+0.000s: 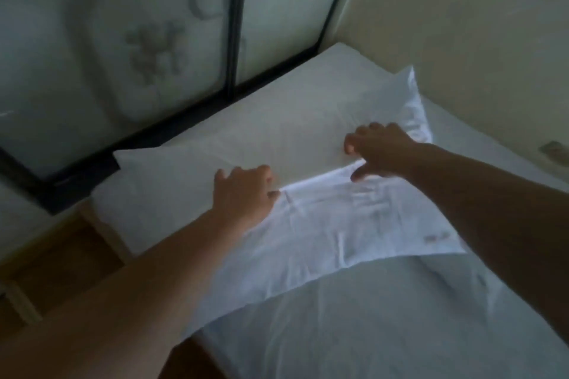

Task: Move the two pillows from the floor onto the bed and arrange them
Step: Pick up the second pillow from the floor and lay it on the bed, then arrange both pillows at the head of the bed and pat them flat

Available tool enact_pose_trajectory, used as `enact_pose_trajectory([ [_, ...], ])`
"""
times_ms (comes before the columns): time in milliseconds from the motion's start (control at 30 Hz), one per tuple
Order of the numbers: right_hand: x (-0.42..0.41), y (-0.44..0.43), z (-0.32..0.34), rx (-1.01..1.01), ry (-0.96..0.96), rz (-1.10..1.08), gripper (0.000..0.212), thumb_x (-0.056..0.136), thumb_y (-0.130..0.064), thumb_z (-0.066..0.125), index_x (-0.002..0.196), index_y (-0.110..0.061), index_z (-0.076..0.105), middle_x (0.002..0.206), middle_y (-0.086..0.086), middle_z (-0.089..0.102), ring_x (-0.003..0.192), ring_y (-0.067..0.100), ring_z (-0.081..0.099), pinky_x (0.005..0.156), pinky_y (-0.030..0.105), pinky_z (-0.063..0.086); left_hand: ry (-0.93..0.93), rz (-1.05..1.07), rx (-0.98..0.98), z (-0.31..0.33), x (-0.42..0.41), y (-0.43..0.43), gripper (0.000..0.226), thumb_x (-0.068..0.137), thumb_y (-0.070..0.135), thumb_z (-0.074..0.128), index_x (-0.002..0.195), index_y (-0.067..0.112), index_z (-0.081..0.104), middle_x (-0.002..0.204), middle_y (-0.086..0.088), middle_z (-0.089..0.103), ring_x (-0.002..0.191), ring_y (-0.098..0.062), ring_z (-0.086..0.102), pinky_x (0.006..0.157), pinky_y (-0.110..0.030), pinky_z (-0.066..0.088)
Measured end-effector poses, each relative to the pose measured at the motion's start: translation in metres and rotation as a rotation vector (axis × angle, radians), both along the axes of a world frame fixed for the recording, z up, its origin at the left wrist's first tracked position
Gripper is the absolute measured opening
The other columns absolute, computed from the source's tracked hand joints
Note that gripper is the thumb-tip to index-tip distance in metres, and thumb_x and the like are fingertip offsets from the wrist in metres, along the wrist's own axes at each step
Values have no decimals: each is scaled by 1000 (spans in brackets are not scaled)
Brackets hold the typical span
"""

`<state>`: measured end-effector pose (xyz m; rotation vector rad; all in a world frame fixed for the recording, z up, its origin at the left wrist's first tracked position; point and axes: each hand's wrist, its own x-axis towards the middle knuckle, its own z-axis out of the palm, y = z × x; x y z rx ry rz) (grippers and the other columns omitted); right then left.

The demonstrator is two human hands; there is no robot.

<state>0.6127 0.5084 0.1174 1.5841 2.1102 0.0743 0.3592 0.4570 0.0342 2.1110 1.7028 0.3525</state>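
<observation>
The two forearms reach in from the near edge, and under them lies the nearer pillow [354,224], a bright white one lying flat across the bed [400,332]. Beyond it, touching along its far edge, lies the farther pillow [246,138], duller white, against the head end. That makes two pillows, both on the bed, none visible on the floor [61,255].

Both look soft and light: the covers crease and sag, so they will likely bend if lifted by one corner. A hold at two spread points along an edge, or a flat push, seems best for squaring them up.

The left hand [246,191] rests palm down at the seam between the pillows, fingers loosely curled, gripping nothing. The right hand [378,148] lies likewise further along the seam, thumb out, pressing rather than clutching.

Behind the bed stand frosted sliding doors [138,55] in a dark frame.
</observation>
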Motion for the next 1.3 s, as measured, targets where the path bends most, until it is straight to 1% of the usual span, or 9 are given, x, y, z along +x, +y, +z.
enact_pose_trajectory([
  [133,35,7,-84,-125,70,-52,95,66,-58,77,143,-30,28,145,2,37,127,28,37,98,44,36,164,-63,-310,-76,19,8,81,74,65,58,142,38,21,156,3,22,144,-26,14,113,-60,8],
  [400,63,86,-186,-71,256,-191,97,76,-76,50,150,-33,6,160,-4,9,143,24,12,111,54,25,168,-67,-221,-152,48,96,100,67,82,49,144,44,-1,160,3,-10,145,-33,-11,111,-67,2],
  [533,88,124,-229,-166,237,-171,101,63,-93,27,148,-43,4,160,-10,2,145,19,2,111,59,15,216,-76,-250,-195,75,126,119,46,98,35,143,45,-9,160,2,-12,142,-38,-17,105,-73,-7],
  [667,96,139,-308,29,251,-68,87,72,-89,14,145,-43,19,155,-8,25,142,18,17,109,60,9,251,-30,-104,-250,87,145,111,47,100,15,142,43,10,158,-2,14,143,-36,3,105,-70,-6],
  [733,93,144,-346,221,263,4,71,81,-81,18,132,-38,43,136,-5,50,127,21,41,106,60,17,249,-59,7,-272,91,157,95,58,95,14,129,36,37,140,-6,42,131,-31,32,105,-64,14],
  [800,88,155,-364,379,261,60,56,87,-74,24,109,-33,56,110,-3,62,105,24,54,98,54,29,222,-92,166,-285,95,170,76,70,86,19,100,26,54,104,-6,60,99,-28,54,85,-50,40],
  [900,86,159,-364,402,258,64,51,90,-68,30,84,-25,57,85,2,62,82,29,56,79,46,37,182,-151,238,-287,100,178,58,81,73,27,74,22,54,70,-5,63,66,-29,61,59,-40,44],
  [1067,76,159,-339,393,304,38,55,92,-60,37,64,-19,59,62,6,64,59,30,60,61,38,41,110,-174,168,-253,95,189,52,79,68,37,62,20,48,50,-4,60,46,-23,62,38,-29,44],
  [1300,117,248,-207,400,334,110,71,86,-69,21,69,-15,63,70,8,70,67,29,67,59,33,37,31,-120,177,-146,126,255,52,77,70,46,61,21,41,51,-4,59,55,-23,64,45,-30,44],
])
